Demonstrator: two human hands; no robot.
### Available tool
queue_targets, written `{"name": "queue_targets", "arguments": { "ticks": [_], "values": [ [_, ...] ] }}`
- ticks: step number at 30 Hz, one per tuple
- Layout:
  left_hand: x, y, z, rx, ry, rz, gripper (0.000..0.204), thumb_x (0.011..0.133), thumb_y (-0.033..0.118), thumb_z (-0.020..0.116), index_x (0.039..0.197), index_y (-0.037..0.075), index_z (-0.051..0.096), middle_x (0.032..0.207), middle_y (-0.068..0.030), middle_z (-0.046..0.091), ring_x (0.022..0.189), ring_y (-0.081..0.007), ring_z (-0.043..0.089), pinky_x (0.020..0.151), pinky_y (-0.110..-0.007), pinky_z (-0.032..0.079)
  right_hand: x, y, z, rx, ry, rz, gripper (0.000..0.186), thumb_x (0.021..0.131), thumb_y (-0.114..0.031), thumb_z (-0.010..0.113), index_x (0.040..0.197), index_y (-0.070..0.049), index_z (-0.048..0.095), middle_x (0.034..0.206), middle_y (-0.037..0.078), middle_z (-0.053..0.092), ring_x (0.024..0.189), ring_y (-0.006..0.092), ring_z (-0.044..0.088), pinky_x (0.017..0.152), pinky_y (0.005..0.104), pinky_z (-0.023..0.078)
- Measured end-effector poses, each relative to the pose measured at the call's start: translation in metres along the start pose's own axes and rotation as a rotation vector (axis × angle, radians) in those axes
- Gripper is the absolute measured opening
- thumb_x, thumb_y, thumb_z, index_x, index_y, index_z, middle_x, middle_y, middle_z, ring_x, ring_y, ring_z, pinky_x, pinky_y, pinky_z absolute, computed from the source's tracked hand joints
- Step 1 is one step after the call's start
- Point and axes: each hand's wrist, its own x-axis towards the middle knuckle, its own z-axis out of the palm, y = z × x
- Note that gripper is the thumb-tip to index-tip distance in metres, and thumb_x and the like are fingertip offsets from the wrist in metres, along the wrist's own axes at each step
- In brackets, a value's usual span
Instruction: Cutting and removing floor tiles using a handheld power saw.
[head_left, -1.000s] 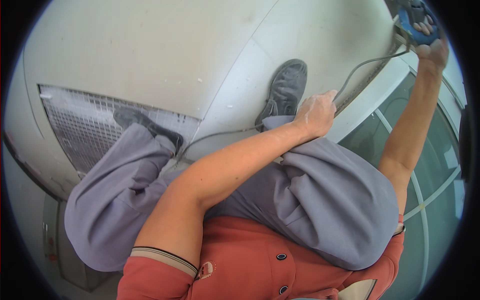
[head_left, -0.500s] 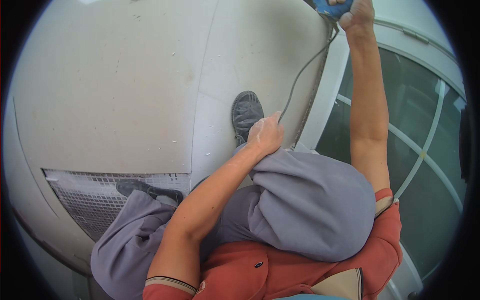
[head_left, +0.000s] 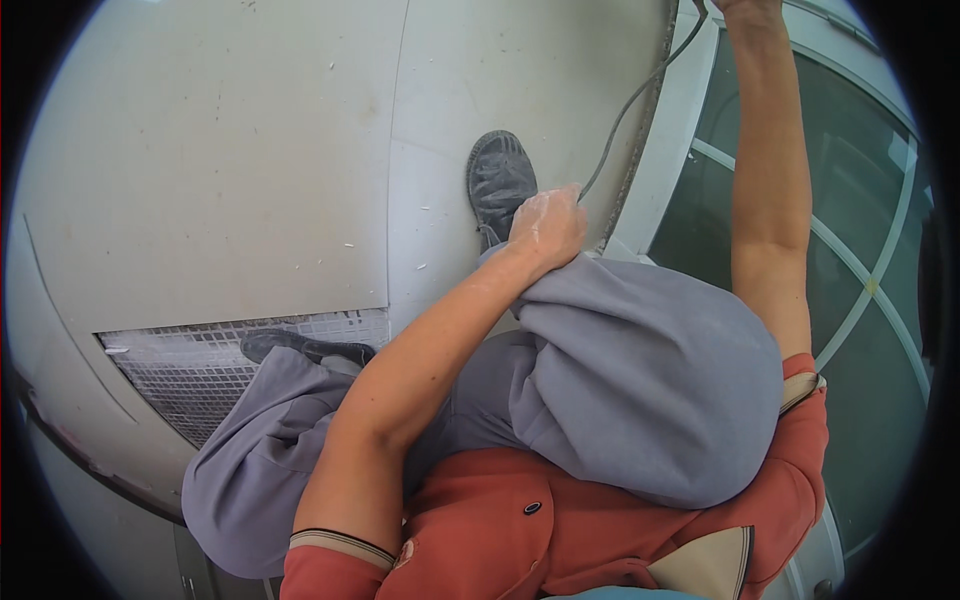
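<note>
My left hand (head_left: 545,225), dusty with white powder, rests beside my raised right knee (head_left: 650,380) in grey trousers, fingers closed round a grey cable (head_left: 628,108). That cable runs up to the top edge, where my right arm (head_left: 770,170) reaches. Only the base of my right hand (head_left: 750,8) shows there; its fingers and whatever they hold are cut off. A dark shoe (head_left: 500,180) lies just above my left hand.
Pale panels (head_left: 230,160) under my feet carry small white bits. A gridded recess (head_left: 185,380) lies at left, partly under my other shoe (head_left: 290,345). Along the right side is a white-framed door (head_left: 680,90) with crossed bars over dark glass (head_left: 840,180).
The view has turned. My right hand and the blue tool it gripped have moved toward and past the top edge, the tool out of sight. My left hand still grips the cable.
</note>
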Motion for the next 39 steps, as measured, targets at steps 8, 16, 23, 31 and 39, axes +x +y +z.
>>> {"name": "queue_targets", "arguments": {
  "ticks": [8,16,23,31,39],
  "values": [
    [0.019,-0.032,-0.018,0.029,0.200,0.049,0.046,0.091,0.021,0.059,0.131,-0.001,0.052,0.116,-0.0264,0.063,0.107,-0.0425,0.061,0.093,-0.048,0.048,0.004,0.039,0.042,-0.030,0.087,0.084,0.029,0.085,-0.032,0.074,0.090,-0.009,0.057,0.061,-0.003,0.046,0.047,0.0102,0.049,0.043,0.0276,0.045],
    [0.032,-0.016,-0.038,-0.144,0.202,-0.047,0.039,0.089,0.018,0.053,0.121,-0.003,0.061,0.096,-0.0229,0.070,0.096,-0.0393,0.067,0.087,-0.043,0.051,0.051,0.060,0.057,0.090,0.049,0.136,0.030,0.085,-0.026,0.076,0.090,-0.002,0.058,0.066,0.004,0.051,0.048,0.0139,0.050,0.044,0.0317,0.044],
    [0.042,-0.017,-0.042,-0.180,0.275,-0.080,0.032,0.089,0.018,0.054,0.115,0.002,0.064,0.088,-0.0197,0.069,0.086,-0.0378,0.067,0.078,-0.044,0.051,0.082,0.073,0.069,0.149,0.037,0.160,0.028,0.088,-0.026,0.074,0.087,-0.004,0.057,0.064,0.002,0.050,0.048,0.0138,0.050,0.045,0.0318,0.045],
    [0.046,-0.024,-0.037,-0.220,0.332,-0.080,0.030,0.088,0.017,0.055,0.112,0.003,0.065,0.085,-0.0201,0.067,0.081,-0.0372,0.066,0.074,-0.043,0.050,0.090,0.074,0.077,0.145,0.029,0.196,0.028,0.090,-0.029,0.072,0.087,-0.007,0.054,0.064,0.001,0.050,0.048,0.0123,0.049,0.047,0.0306,0.046],
    [0.046,-0.022,-0.043,-0.242,0.320,-0.087,0.031,0.088,0.017,0.054,0.114,0.002,0.064,0.085,-0.0183,0.068,0.081,-0.0358,0.067,0.074,-0.043,0.050,0.096,0.076,0.092,0.160,0.047,0.177,0.028,0.089,-0.028,0.072,0.086,-0.005,0.056,0.065,0.002,0.051,0.047,0.0133,0.050,0.043,0.0317,0.045]
  ]
}}
